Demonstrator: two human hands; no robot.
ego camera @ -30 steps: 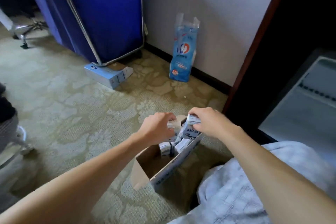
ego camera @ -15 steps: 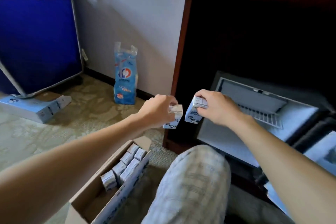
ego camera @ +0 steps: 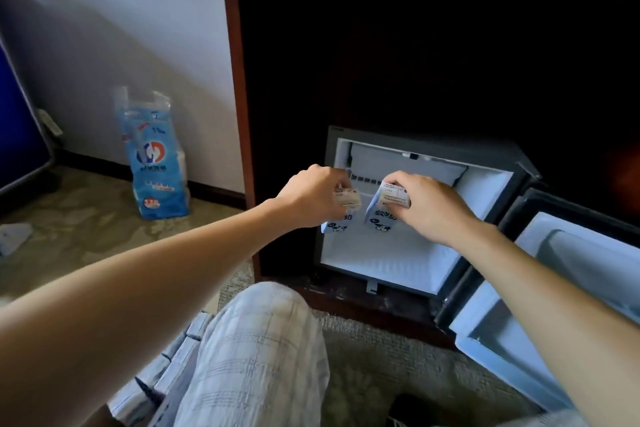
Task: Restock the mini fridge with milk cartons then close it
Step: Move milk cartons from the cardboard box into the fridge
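A person's left hand (ego camera: 313, 196) and right hand (ego camera: 427, 206) reach forward side by side, each with fingers curled over the top end of one small milk carton and pinching it so it hangs below the knuckles. The left carton (ego camera: 341, 217) and the right carton (ego camera: 382, 215) are pale blue with a dark cartoon print and a white folded top. They are close together but not touching. Both are held in the air at the open mouth of the mini fridge (ego camera: 388, 260), the left one at the opening's left edge and the right one near its middle, above the white floor and not yet set down. Cartons this small are probably light enough for one hand each. The board looks stiff but would likely dent under a hard squeeze, and its smooth coating may be slippery, so the flat sides near the top seem the safest place to hold. The fridge sits low in a dark wooden cabinet (ego camera: 239, 114), its door (ego camera: 568, 274) swung open to the right. Nearer the viewer is a knee (ego camera: 256, 350) in pale checked cloth, with a box of more cartons (ego camera: 173, 367) beside it on patterned carpet (ego camera: 86, 229). A blue plastic pack (ego camera: 154, 163) stands by the wall.
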